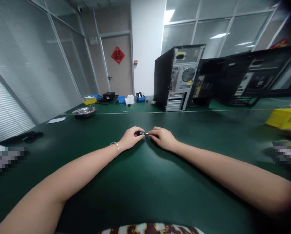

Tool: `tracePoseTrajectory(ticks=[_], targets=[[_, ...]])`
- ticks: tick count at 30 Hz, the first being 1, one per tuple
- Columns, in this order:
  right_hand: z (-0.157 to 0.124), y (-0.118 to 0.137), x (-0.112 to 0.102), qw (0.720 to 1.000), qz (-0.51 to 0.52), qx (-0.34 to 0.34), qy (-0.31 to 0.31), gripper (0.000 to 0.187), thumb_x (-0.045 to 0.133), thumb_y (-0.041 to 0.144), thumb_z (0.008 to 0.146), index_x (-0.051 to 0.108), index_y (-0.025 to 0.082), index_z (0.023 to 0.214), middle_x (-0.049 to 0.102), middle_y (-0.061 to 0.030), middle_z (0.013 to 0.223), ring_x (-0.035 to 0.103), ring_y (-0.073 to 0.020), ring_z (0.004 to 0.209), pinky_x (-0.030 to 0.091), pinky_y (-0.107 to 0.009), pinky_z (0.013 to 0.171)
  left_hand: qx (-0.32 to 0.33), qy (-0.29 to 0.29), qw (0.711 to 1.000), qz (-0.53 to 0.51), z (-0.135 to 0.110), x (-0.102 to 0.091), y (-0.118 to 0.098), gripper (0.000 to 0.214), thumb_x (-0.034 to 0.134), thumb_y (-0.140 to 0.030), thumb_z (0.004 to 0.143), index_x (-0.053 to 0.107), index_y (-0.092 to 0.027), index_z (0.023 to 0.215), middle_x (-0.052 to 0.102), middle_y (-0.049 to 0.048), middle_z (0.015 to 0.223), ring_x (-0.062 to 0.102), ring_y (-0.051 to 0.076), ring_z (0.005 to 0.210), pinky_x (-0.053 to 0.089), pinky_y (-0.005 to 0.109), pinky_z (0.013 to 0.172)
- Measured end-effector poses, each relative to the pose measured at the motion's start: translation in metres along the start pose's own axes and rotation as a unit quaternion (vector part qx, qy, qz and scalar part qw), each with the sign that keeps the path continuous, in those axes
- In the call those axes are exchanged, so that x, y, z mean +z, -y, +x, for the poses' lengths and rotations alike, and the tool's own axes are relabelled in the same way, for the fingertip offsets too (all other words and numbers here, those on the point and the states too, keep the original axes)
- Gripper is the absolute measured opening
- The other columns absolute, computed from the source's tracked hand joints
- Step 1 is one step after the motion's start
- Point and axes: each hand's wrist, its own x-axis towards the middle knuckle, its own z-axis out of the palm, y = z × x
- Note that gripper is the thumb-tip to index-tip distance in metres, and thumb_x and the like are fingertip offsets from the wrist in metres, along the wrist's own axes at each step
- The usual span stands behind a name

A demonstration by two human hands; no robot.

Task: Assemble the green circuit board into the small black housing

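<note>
A small green-marked piece (142,133) is held near the middle of the green tabletop (126,182), well apart from its corners. It is pinched between the thumb and fingers of the left hand (132,137), protruding toward the right hand (164,139), by whose closed fingertips a silvery tip (147,134) is gripped; whether the two are joined cannot be told. Close two-handed work is apparently under way, and steady, aligned fingertips are called for next. Toward the far edge, a computer tower (178,79) is seen.
</note>
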Motion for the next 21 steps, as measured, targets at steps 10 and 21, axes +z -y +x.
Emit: tracePoseTrajectory(ticks=[10,21], targets=[[-0.0007,0.0006,-0.0008,1.000,0.014,0.005,-0.002,0.025,0.053,0.025,0.095,0.074,0.026,0.109,0.070,-0.0047,0.098,0.065,-0.0187,0.089,0.046,-0.026,0.074,-0.004,0.009,1.000,-0.023,0.0002,-0.0005,0.0000,0.018,0.064,-0.025,0.081,0.072,-0.018,0.096,0.068,0.0040,0.085,0.053,0.015,0.067,0.041,0.026,0.063],[-0.0014,0.0013,-0.0034,0.999,0.038,-0.008,0.003,0.024,0.051,0.029,0.096,0.074,0.022,0.102,0.070,-0.0053,0.098,0.065,-0.0181,0.089,0.047,-0.027,0.079,-0.019,0.041,0.993,-0.109,0.0024,-0.0009,0.0020,0.018,0.066,-0.021,0.081,0.072,-0.014,0.097,0.074,0.0090,0.098,0.066,0.019,0.084,0.051,0.031,0.079]])
